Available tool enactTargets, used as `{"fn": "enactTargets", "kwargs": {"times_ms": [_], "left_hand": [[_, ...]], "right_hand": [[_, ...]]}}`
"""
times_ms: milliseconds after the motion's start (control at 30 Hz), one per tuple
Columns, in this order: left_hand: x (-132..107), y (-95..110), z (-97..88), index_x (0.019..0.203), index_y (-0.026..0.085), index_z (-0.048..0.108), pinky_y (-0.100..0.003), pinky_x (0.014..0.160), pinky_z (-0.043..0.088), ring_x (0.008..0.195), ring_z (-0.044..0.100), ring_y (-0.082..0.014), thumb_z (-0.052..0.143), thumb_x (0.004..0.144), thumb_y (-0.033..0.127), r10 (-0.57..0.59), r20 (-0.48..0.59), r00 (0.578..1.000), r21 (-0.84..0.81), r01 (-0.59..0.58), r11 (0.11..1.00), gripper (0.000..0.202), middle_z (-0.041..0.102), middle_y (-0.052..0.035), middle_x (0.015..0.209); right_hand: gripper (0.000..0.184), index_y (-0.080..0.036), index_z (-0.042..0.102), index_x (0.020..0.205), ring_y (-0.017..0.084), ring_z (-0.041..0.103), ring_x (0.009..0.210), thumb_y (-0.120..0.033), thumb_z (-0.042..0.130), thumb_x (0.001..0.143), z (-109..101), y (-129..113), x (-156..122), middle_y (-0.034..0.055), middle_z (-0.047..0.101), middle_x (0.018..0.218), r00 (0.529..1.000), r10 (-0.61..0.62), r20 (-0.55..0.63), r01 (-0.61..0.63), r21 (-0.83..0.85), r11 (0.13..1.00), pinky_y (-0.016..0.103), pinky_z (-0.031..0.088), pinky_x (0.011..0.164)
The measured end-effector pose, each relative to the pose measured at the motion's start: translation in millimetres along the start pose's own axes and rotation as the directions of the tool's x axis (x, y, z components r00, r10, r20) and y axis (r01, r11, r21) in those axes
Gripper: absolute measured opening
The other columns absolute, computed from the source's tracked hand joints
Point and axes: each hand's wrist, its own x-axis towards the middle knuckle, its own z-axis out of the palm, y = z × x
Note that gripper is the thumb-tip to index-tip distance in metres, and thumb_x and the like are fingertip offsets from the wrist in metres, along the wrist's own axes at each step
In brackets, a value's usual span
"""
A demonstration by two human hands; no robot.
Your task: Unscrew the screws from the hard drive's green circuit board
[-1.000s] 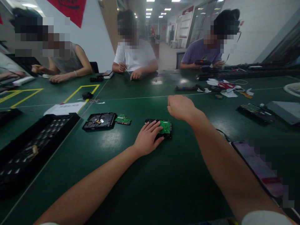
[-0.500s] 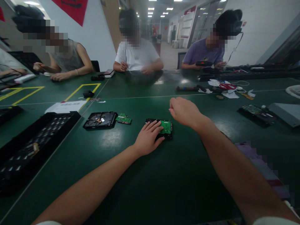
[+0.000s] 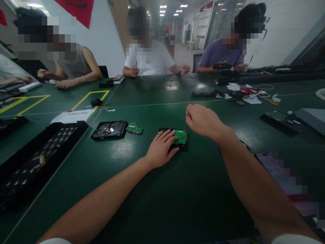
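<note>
A hard drive with a green circuit board facing up lies on the green table. My left hand rests flat on its left part, fingers spread over the top and thumb along the near edge. My right hand is closed in a pinch just above and right of the drive, apart from it. A faint thin line shows by its fingertips; what it holds, if anything, I cannot make out. To the left lie loose green circuit boards beside another black hard drive.
A long black tray stands at left, with a white sheet behind it. At right are another drive, a grey box and tangled cables with scraps. Several people sit across the table.
My right hand has shifted very slightly right. My left hand stays on the drive. Across the table, the person in white has moved one hand outward to the right.
</note>
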Motion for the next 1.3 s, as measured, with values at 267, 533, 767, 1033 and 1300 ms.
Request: {"fn": "enactTargets", "kwargs": {"times_ms": [267, 533, 767, 1033, 1300], "left_hand": [[-1, -2, 1.4, 0.147, 0.022, 0.057, -0.056, 0.131, 0.028, 0.159, 0.036, -0.0298, 0.054, 0.106, 0.05, 0.003, -0.012, 1.0, -0.005, -0.003, 1.0, 0.05, 0.049, -0.0103, 0.165], [-1, 0, -0.2, 0.147, 0.022, 0.057, -0.055, 0.132, 0.027, 0.16, 0.035, -0.029, 0.054, 0.106, 0.05, -0.006, 0.001, 1.0, -0.001, 0.006, 1.0, 0.049, 0.048, -0.0092, 0.166], [0, 0, -1.5, 0.147, 0.023, 0.057, -0.056, 0.131, 0.028, 0.16, 0.036, -0.0292, 0.054, 0.106, 0.05, -0.008, -0.002, 1.0, -0.011, 0.008, 1.0, 0.049, 0.049, -0.0093, 0.165], [0, 0, -0.7, 0.146, 0.023, 0.057, -0.056, 0.132, 0.027, 0.159, 0.036, -0.0293, 0.054, 0.106, 0.051, -0.015, 0.011, 1.0, -0.008, 0.015, 1.0, 0.049, 0.048, -0.0089, 0.166], [-1, -1, 0.3, 0.147, 0.023, 0.057, -0.056, 0.131, 0.028, 0.159, 0.037, -0.0292, 0.054, 0.106, 0.051, -0.005, 0.001, 1.0, -0.003, 0.005, 1.0, 0.05, 0.049, -0.009, 0.165]], "right_hand": [[0.019, -0.016, 0.065, 0.106, 0.03, 0.069, 0.091, -0.018, 0.052, 0.093, 0, 9, 1, 0.0174, 0.072, 0.11, 0.999, -0.006, 0.035, 0.003, 0.075, 0.997, 0.04, 0.049, 0.079], [0.024, -0.014, 0.063, 0.116, 0.03, 0.07, 0.098, -0.018, 0.065, 0.093, 1, 5, 2, 0.0167, 0.075, 0.111, 0.998, 0.003, -0.061, 0.005, 0.144, 0.99, 0.039, 0.05, 0.087], [0.018, -0.016, 0.069, 0.11, 0.028, 0.066, 0.101, -0.03, 0.064, 0.1, 2, 6, 4, 0.0139, 0.075, 0.108, 0.991, -0.056, -0.123, 0.08, 0.195, 0.978, 0.038, 0.047, 0.091], [0.025, -0.016, 0.071, 0.11, 0.028, 0.067, 0.103, -0.029, 0.05, 0.107, -7, 0, 6, 0.0145, 0.076, 0.112, 0.991, -0.067, -0.116, 0.091, 0.213, 0.973, 0.037, 0.046, 0.092], [0.019, -0.018, 0.069, 0.101, 0.026, 0.07, 0.087, -0.035, 0.073, 0.094, -12, 7, 8, 0.0084, 0.078, 0.092, 0.988, 0.026, -0.149, 0.026, 0.334, 0.942, 0.034, 0.046, 0.077]]}}
